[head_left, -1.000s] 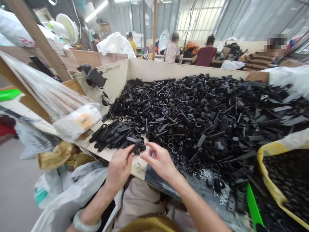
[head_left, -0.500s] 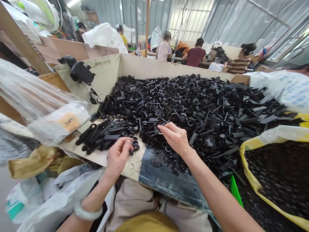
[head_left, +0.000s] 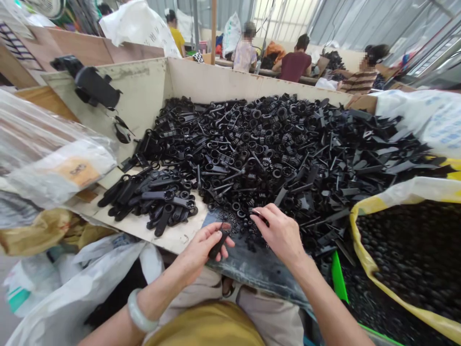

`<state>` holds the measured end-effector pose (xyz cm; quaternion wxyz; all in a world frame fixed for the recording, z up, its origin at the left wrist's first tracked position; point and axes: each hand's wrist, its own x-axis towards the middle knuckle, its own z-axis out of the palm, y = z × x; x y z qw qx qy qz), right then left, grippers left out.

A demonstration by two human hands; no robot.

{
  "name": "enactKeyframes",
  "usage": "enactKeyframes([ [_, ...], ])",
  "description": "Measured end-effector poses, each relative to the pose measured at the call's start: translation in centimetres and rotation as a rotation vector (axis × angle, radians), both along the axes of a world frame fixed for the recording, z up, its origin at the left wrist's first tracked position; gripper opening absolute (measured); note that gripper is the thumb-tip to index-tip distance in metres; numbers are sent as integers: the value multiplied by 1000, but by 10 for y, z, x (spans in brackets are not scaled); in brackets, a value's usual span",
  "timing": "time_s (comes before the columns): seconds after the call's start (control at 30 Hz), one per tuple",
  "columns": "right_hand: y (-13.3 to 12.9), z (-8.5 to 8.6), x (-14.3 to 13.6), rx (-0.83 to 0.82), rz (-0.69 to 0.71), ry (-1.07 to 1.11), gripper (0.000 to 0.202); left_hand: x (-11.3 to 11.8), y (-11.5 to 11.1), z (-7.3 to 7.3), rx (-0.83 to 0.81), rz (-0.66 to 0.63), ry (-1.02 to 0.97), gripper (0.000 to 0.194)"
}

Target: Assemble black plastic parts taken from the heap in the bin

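My left hand [head_left: 211,242] is closed round a black plastic handle piece [head_left: 218,246], held above the front edge of the table. To its right, my right hand [head_left: 279,228] pinches a small black part [head_left: 262,217] over the near side of the big heap of black plastic parts [head_left: 248,139]. That heap mixes rings, long handles and flat pieces. Left of my hands, several black handle pieces with ring ends [head_left: 158,197] lie in a group on the pale board. Tiny rings [head_left: 234,218] are scattered on the dark sheet [head_left: 245,269] below my hands.
At right stands a yellow-rimmed sack [head_left: 363,245] full of small dark pieces, beside a green edge [head_left: 338,276]. White bags [head_left: 72,298] crowd the lower left. A low wooden wall [head_left: 252,81] backs the heap; several people sit beyond it.
My left hand has moved right from the handle group and now holds a handle piece. My right hand has drawn back toward me with a small black part. The view has tilted down slightly.
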<state>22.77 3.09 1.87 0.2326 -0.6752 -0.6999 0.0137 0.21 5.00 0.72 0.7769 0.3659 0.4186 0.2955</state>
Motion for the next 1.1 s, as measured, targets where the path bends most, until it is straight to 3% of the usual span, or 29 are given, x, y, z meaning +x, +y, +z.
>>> enactKeyframes([
  [0.1, 17, -6, 1, -82, -99, -173, 23, 6, -3, 4, 8, 26, 17, 43],
  [0.3, 15, -4, 4, -83, -128, -150, 16, 4, -7, 5, -72, 20, -36, 37],
  [0.4, -6, 6, 2, 9, -94, 108, 20, 4, -11, 9, -64, 3, -12, 43],
  [0.5, -31, 12, -15, 4, 60, 452, 22, 6, -18, 12, 12, -56, 61, 48],
  [0.57, -45, 10, -28, -8, 134, 515, 23, 7, -23, 13, 67, -134, 110, 47],
  [0.7, -60, 3, -41, 35, 206, 427, 30, 6, -33, 8, 163, -201, 165, 45],
  [0.9, -66, -1, -39, 27, 305, 340, 36, -2, -41, 6, 261, -227, 244, 37],
  [1.1, -77, -3, -39, 57, 357, 266, 38, -4, -47, 8, 456, -181, 306, 30],
])
